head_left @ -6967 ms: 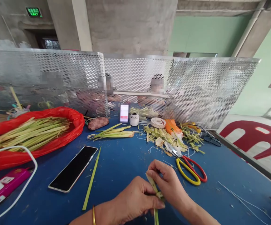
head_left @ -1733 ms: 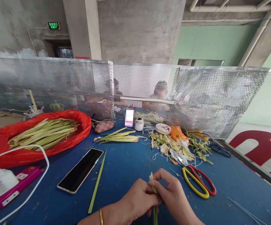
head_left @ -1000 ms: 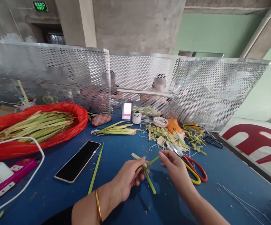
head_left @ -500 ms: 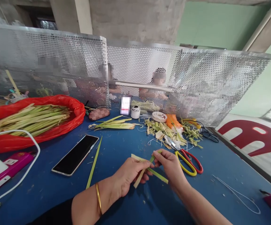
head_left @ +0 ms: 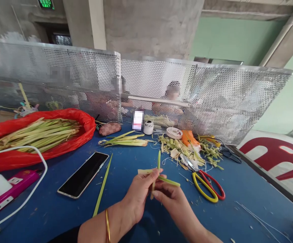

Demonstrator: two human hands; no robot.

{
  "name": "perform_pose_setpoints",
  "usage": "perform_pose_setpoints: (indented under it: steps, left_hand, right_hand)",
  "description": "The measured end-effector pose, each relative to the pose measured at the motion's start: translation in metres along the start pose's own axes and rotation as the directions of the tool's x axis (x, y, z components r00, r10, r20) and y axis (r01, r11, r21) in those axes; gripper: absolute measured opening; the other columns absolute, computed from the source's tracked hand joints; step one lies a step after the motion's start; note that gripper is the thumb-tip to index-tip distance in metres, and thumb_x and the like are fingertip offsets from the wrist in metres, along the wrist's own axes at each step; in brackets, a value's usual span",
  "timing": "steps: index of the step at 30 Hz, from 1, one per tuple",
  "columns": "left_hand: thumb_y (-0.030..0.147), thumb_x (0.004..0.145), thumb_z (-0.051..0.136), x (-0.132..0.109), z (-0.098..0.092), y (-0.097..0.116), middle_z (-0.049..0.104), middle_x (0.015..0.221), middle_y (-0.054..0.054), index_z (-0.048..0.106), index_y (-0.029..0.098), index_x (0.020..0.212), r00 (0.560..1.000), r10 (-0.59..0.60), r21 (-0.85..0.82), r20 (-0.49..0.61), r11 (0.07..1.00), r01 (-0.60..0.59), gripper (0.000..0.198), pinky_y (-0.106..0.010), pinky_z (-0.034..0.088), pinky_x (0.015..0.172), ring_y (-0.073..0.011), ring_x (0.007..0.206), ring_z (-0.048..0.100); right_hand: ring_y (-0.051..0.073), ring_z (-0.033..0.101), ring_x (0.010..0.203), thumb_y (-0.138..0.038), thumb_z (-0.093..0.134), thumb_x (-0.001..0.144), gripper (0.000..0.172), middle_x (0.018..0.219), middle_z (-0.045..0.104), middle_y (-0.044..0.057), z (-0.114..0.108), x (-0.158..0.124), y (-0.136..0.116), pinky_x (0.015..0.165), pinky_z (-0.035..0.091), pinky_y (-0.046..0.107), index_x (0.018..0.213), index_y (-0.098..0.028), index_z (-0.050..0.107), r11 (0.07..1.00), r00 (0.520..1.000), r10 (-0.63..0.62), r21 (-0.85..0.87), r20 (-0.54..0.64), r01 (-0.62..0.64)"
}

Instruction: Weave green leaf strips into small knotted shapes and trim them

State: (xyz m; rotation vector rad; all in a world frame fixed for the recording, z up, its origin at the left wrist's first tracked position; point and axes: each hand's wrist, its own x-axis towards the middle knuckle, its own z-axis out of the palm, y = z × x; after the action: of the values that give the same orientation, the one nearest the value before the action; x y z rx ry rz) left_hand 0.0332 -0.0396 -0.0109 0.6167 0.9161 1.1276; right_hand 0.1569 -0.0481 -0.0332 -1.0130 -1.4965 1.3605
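My left hand (head_left: 139,189), with a gold bangle on its wrist, pinches crossed green leaf strips (head_left: 170,182) between thumb and fingers. One strip stands up from the crossing, another points right, and a pale end sticks out left. Just beside it, my right hand (head_left: 173,198) is closed with its thumb on the strip's tan lower end, below the crossing; its fingertips are partly hidden behind the strips. A single long green leaf (head_left: 103,185) lies left of my hands. To their right rest scissors (head_left: 207,185) with one yellow and one red handle loop.
A red plastic bag (head_left: 85,135) full of leaves stands at left, near a black-screened phone (head_left: 84,173) and purple power strip (head_left: 12,190). Behind are a leaf bundle (head_left: 126,140), a scrap heap (head_left: 174,148) and a perforated metal screen (head_left: 156,74), with people beyond it.
My right hand has moved down from the strip's upper end to its lower end. That strip now points upright, and my left hand still grips the crossing. The camera view has tilted slightly up.
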Motion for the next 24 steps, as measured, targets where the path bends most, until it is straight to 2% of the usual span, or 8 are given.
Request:
perform_pose_setpoints:
  steps: [5,7,10,13,17,20,24]
  left_hand:
    - [0.047,0.056,0.084,-0.001,0.001,-0.005,0.073,0.083,-0.009,0.075,0.012,0.086,1.000,-0.010,0.009,0.003,1.000,0.010,0.046,-0.026,0.046,0.077,-0.0185,0.081,0.065]
    - [0.047,0.055,0.084,0.000,0.000,-0.006,0.073,0.082,-0.009,0.075,0.013,0.084,1.000,-0.017,0.018,0.011,1.000,0.017,0.046,-0.026,0.046,0.077,-0.0187,0.081,0.065]
    - [0.046,0.055,0.085,0.000,0.000,-0.007,0.073,0.084,-0.009,0.075,0.013,0.083,1.000,-0.005,0.026,0.007,1.000,0.005,0.045,-0.027,0.046,0.077,-0.0196,0.083,0.064]
    - [0.045,0.057,0.084,-0.001,0.000,-0.006,0.072,0.085,-0.010,0.076,0.012,0.084,1.000,0.004,0.055,-0.001,0.998,-0.004,0.044,-0.028,0.045,0.078,-0.0207,0.085,0.063]
    - [0.035,0.060,0.083,-0.003,0.001,-0.002,0.072,0.091,-0.010,0.075,0.013,0.092,0.996,0.013,0.075,0.088,0.997,-0.020,0.040,-0.027,0.044,0.080,-0.0194,0.088,0.062]
    - [0.026,0.062,0.081,-0.002,0.002,0.002,0.071,0.082,-0.007,0.074,0.013,0.098,0.990,0.041,0.129,0.138,0.990,-0.059,0.038,-0.025,0.043,0.069,-0.0146,0.074,0.058]
    - [0.026,0.066,0.077,-0.001,0.002,0.003,0.069,0.073,-0.005,0.074,0.013,0.097,0.989,0.102,0.199,0.111,0.972,-0.123,0.034,-0.024,0.041,0.059,-0.0122,0.063,0.054]
  right_hand:
    - [0.018,0.057,0.065,-0.055,0.070,0.071,0.040,0.063,0.065,0.004,0.004,0.001,0.011,0.063,0.044,0.027,0.062,-0.016,0.071,1.000,0.989,0.024,0.020,-0.147,-0.021]
    - [0.017,0.055,0.062,-0.057,0.069,0.070,0.043,0.061,0.063,0.004,0.004,0.001,0.012,0.062,0.043,0.027,0.062,-0.015,0.071,0.999,0.987,0.035,0.037,-0.156,-0.030]
    - [0.019,0.056,0.068,-0.058,0.071,0.069,0.043,0.068,0.066,0.005,0.005,0.000,0.010,0.065,0.043,0.028,0.072,-0.015,0.075,0.994,0.989,0.073,0.095,-0.129,-0.061]
    - [0.019,0.056,0.068,-0.057,0.072,0.067,0.042,0.066,0.065,0.004,0.006,-0.003,0.006,0.065,0.042,0.027,0.071,-0.016,0.075,0.988,0.987,0.115,0.119,-0.109,-0.102]
    - [0.019,0.055,0.068,-0.056,0.069,0.072,0.039,0.067,0.064,0.003,0.005,-0.007,-0.003,0.066,0.043,0.027,0.073,-0.017,0.074,0.983,0.980,0.129,0.147,-0.154,-0.106]
    - [0.019,0.054,0.071,-0.050,0.069,0.072,0.033,0.068,0.062,0.003,0.003,-0.008,-0.008,0.068,0.042,0.026,0.068,-0.017,0.070,0.982,0.973,0.123,0.168,-0.195,-0.091]
    - [0.016,0.047,0.069,-0.043,0.068,0.072,0.029,0.067,0.056,0.001,0.002,-0.009,-0.009,0.064,0.037,0.024,0.059,-0.018,0.059,0.981,0.975,0.141,0.160,-0.173,-0.114]
